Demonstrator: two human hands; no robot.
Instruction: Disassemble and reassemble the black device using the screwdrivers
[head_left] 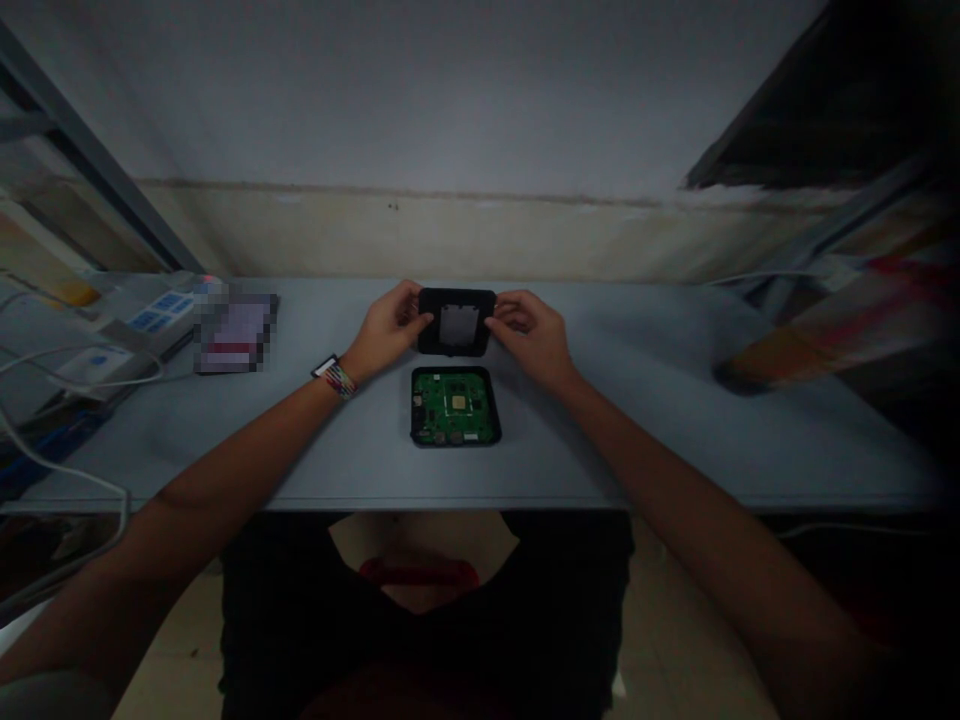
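Observation:
A black square cover [457, 321] with a grey pad inside is held up over the grey table [645, 420]. My left hand [388, 328] grips its left edge and my right hand [529, 335] grips its right edge, fingers closed on it. Just in front of it on the table lies the black bottom shell with a green circuit board [454, 406], apart from both hands. A coloured band is on my left wrist.
A blurred-out flat object [235, 334] lies at the left of the table. Boxes, white cables [45, 440] and clutter fill the far left. A colourful object [832, 320] leans at the right. A plain wall stands behind the table.

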